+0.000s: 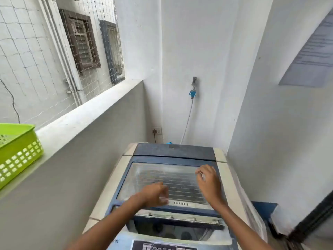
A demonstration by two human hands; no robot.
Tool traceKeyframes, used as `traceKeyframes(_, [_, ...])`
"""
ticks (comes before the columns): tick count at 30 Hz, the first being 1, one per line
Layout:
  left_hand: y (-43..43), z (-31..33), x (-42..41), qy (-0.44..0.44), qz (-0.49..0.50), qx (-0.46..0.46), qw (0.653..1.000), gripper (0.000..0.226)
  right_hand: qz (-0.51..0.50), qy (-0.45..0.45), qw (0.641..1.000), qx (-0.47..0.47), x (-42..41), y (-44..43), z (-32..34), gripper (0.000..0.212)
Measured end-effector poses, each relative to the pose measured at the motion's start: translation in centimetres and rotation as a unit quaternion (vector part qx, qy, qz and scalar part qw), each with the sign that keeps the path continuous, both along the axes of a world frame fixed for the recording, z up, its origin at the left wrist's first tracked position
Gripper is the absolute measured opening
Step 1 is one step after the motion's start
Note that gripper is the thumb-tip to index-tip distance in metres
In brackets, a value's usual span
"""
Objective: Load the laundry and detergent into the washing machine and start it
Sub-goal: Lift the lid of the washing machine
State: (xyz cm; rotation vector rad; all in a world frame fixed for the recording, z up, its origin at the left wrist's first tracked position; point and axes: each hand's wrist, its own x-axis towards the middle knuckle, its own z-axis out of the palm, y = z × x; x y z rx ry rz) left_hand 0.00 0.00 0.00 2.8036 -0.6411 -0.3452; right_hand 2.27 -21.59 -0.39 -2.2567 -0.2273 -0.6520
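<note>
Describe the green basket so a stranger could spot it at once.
Start from the top-loading washing machine in the corner, where both hands are on the lid. Follow the grey parapet wall running along its left side back toward the camera. On that wall's white ledge, at the far left edge of view, sits the green basket: bright lime plastic with perforated sides, the only vividly coloured object there.

My hands reach over a top-loading white and blue washing machine (223,165) in a narrow white-walled balcony corner. My left hand (153,194) rests at the front edge of the machine's blue-framed glass lid (176,175), which is partly raised, showing the dark drum opening (173,230) beneath. My right hand (209,181) hovers over the lid's right side, fingers curled. A lime green perforated plastic basket (18,152) sits on the grey ledge (81,116) at left.
</note>
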Motion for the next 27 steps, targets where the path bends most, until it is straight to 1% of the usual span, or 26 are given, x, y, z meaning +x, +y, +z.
traceKeyframes(1, [-0.3, -0.9, -0.7, -0.002, -0.013, 0.023, 1.0, 0.03, 0.006, 0.011, 1.0, 0.009, -0.7, 0.1, -0.8, 0.019])
traceKeyframes(3, [-0.4, -2.5, -1.4, -0.029, -0.043, 0.061, 0.997, 0.036, 0.011, 0.061, 0.998, 0.001, -1.9, 0.3, -2.1, 0.019])
traceKeyframes(4, [-0.5, -3.1, -1.8, -0.045, -0.049, 0.073, 0.995, 0.038, 0.02, 0.099, 0.995, -0.012, -2.9, 0.5, -2.7, 0.018])
traceKeyframes(5, [-0.5, -3.5, -1.8, -0.065, -0.047, 0.076, 0.994, 0.038, 0.033, 0.114, 0.993, -0.019, -3.5, 0.5, -3.5, 0.016])
traceKeyframes(8, [-0.5, -3.7, -1.7, -0.111, -0.042, 0.08, 0.99, 0.036, 0.051, 0.124, 0.988, -0.076, -4.8, 0.7, -4.9, 0.016])
traceKeyframes(10, [-0.7, -4.0, -1.8, -0.116, -0.034, 0.078, 0.99, 0.036, 0.059, 0.13, 0.982, -0.12, -5.6, 1.0, -5.7, 0.014])
traceKeyframes(12, [-0.9, -3.9, -1.9, -0.12, -0.025, 0.074, 0.99, 0.032, 0.066, 0.108, 0.978, -0.169, -6.2, 1.2, -6.4, 0.016])
traceKeyframes(15, [-1.1, -3.7, -1.7, -0.12, -0.008, 0.072, 0.99, 0.026, 0.074, 0.104, 0.963, -0.237, -7.2, 1.5, -6.8, 0.035])
traceKeyframes(18, [-1.3, -3.9, -1.6, -0.12, 0.002, 0.076, 0.99, 0.03, 0.086, 0.136, 0.947, -0.279, -8.0, 1.7, -7.1, 0.059])
traceKeyframes(21, [-1.4, -3.9, -1.8, -0.128, 0.001, 0.101, 0.987, 0.029, 0.079, 0.166, 0.926, -0.33, -8.2, 2.2, -7.7, 0.085])
traceKeyframes(25, [-1.5, -3.5, -1.6, -0.128, -0.007, 0.108, 0.986, 0.028, 0.079, 0.215, 0.908, -0.351, -8.6, 2.9, -7.8, 0.11])
traceKeyframes(27, [-1.4, -2.8, -1.2, -0.131, -0.019, 0.111, 0.985, 0.025, 0.081, 0.222, 0.905, -0.355, -8.7, 3.2, -7.6, 0.121])
